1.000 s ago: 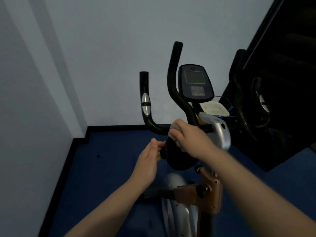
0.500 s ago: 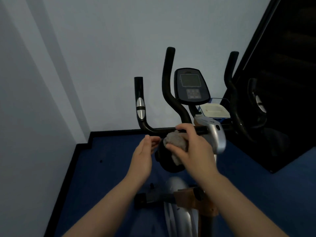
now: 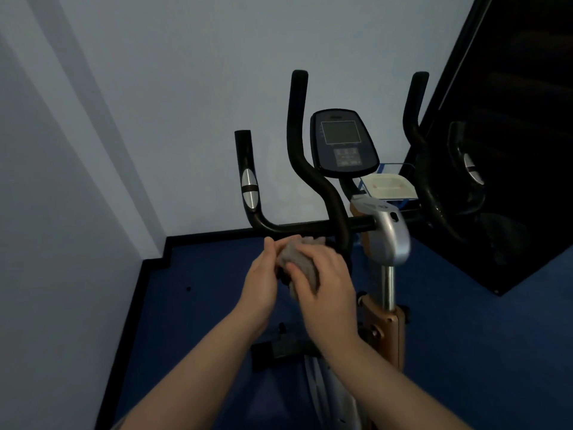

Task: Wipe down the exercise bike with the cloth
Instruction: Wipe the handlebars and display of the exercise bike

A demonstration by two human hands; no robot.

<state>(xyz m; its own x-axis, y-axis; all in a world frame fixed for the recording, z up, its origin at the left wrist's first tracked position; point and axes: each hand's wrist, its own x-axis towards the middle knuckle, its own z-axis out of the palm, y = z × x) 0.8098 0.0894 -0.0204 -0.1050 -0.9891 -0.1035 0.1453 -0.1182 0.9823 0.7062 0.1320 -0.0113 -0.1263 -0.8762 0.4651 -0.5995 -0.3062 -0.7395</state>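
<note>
The exercise bike (image 3: 387,237) stands before me with black handlebars (image 3: 310,226), a dark console (image 3: 342,142) and a silver-and-copper post. A crumpled grey cloth (image 3: 297,260) sits just under the handlebar crossbar, in front of a black knob that it mostly hides. My right hand (image 3: 325,287) grips the cloth from the right. My left hand (image 3: 262,282) is at the cloth's left side, fingers fairly straight and touching its edge.
White walls close in on the left and behind. A dark mirror panel (image 3: 511,135) leans at the right and reflects the handlebars. A clear holder with a white tray (image 3: 389,184) sits behind the console. Blue carpet (image 3: 192,321) covers the floor.
My right hand drew the cloth back from the crossbar area toward me and lower. My left hand moved in to meet the cloth. The view shifted, showing more of the bike.
</note>
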